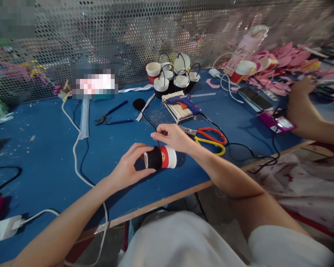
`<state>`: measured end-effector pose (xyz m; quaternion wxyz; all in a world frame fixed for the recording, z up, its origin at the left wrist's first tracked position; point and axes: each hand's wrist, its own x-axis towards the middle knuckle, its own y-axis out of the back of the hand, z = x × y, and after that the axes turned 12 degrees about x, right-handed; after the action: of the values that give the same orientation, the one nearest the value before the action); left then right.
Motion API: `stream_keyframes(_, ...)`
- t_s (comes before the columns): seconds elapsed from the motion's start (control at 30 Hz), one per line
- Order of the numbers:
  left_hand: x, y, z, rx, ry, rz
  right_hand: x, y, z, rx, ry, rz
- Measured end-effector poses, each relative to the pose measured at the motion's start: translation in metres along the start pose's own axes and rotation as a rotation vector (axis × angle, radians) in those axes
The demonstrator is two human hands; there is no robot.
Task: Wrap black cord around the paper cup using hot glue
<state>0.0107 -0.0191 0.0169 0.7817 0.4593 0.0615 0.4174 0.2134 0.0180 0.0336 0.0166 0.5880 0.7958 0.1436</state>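
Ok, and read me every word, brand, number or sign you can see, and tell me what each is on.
"A7", perhaps "A1": white, on the purple object, blurred.
Gold emblem on the sideways cup: too small to read.
I can't make out any other text.

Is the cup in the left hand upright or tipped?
Tipped: the cup is sideways in the left hand, white end pointing right.

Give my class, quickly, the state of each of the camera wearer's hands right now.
Left hand: closed around the black-wrapped part of the paper cup.
Right hand: closed, fingertips apparently pinching the black cord.
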Motion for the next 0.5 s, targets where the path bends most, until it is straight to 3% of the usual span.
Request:
stream_keyframes(0.2,0.0006,-0.0005,-0.0028,0.015,-0.03,-0.025,-0.0012,-0.0024,-0.0001,-0.036,-0.017,-0.019)
stream_keyframes(0.5,0.0001,-0.0007,-0.0024,-0.101,0.056,-0.051,-0.0026,-0.0064,0.003,-0.127,-0.035,-0.019)
